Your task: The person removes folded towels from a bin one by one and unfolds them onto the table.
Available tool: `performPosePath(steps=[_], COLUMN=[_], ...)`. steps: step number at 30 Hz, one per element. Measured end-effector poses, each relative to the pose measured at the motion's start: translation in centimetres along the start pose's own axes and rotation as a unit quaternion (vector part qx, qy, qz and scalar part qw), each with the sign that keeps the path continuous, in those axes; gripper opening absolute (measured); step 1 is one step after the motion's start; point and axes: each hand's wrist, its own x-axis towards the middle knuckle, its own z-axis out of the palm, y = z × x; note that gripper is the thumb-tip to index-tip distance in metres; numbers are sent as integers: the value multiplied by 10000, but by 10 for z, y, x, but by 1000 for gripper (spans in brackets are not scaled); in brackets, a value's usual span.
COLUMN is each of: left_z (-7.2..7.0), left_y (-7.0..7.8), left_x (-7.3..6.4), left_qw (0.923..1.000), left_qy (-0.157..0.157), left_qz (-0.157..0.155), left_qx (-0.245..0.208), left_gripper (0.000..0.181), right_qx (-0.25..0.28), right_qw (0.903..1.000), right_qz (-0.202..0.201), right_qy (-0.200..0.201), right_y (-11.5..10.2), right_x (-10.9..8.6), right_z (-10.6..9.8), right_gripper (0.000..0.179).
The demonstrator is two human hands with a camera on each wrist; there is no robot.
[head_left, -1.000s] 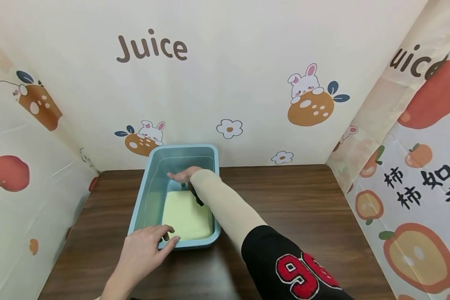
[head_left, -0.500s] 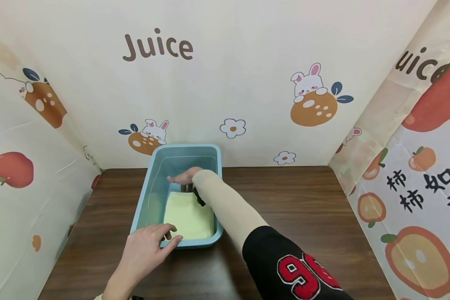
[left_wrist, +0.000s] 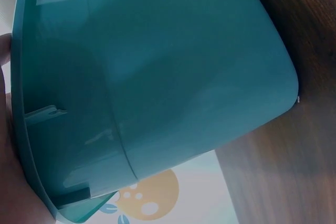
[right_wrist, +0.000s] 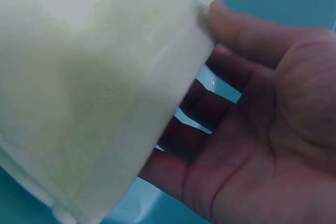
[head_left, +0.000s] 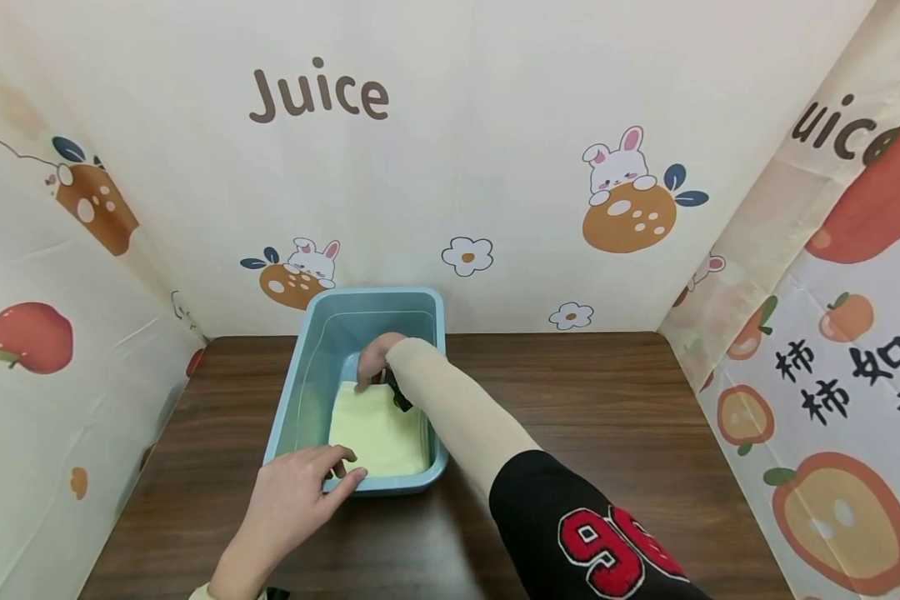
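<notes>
A light blue plastic tub (head_left: pixel 405 482) stands on the table against the back wall. Folded in its near part lies a pale yellow cloth (head_left: pixel 378 429), which looks like a towel in several layers. My right hand (head_left: pixel 375 358) reaches into the tub at the cloth's far edge. In the right wrist view, the right thumb presses on top of the cloth (right_wrist: pixel 115 77) near a corner, and the fingers go underneath. My left hand (head_left: pixel 292 492) holds the tub's near left corner; in the left wrist view it lies along the rim (left_wrist: pixel 18 103).
The brown wood-grain table (head_left: pixel 570 433) extends on both sides of the tub. Printed cloth walls with fruit and rabbit pictures enclose it at the back (head_left: pixel 525 167), left and right. A small black device (head_left: pixel 399 392) sits at my right wrist.
My right hand's thumb has swung down from pointing left onto the cloth's far edge, and the fingers have slipped under it. The left hand stays on the tub; the view shifts slightly.
</notes>
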Motion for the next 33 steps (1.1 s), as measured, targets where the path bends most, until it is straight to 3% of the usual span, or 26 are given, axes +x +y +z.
performPosePath(steps=[1, 5, 8, 15, 22, 29, 33], left_z=[0, 0, 0, -2, -3, -3, -4], left_y=[0, 3, 4, 3, 2, 3, 2], left_x=[0, 0, 0, 0, 2, 5, 5], left_qw=[10000, 9998, 9998, 9999, 9998, 9997, 9996], left_qy=[-31, -161, -158, -39, -81, -60, -80], left_qz=[-12, -77, -91, -63, -31, -21, -66], left_qx=[-10, -24, -42, -155, -201, -235, -259], left_gripper=[21, 24, 23, 19, 22, 20, 20], right_qx=[-184, -477, -331, 195, -155, 109, -115], right_qw=[9998, 9969, 9949, 9944, 9952, 9943, 9930], right_qz=[-74, -559, -832, -881, -888, -1040, -1175], right_qy=[-30, -296, -471, -552, -374, -213, 13], right_y=[1, 3, 0, -16, -27, -32, -36], right_x=[1, 4, -1, -22, -44, -75, -94], right_z=[0, 0, -1, -6, -13, -15, -16], right_gripper=[48, 19, 31, 38, 40, 40, 35])
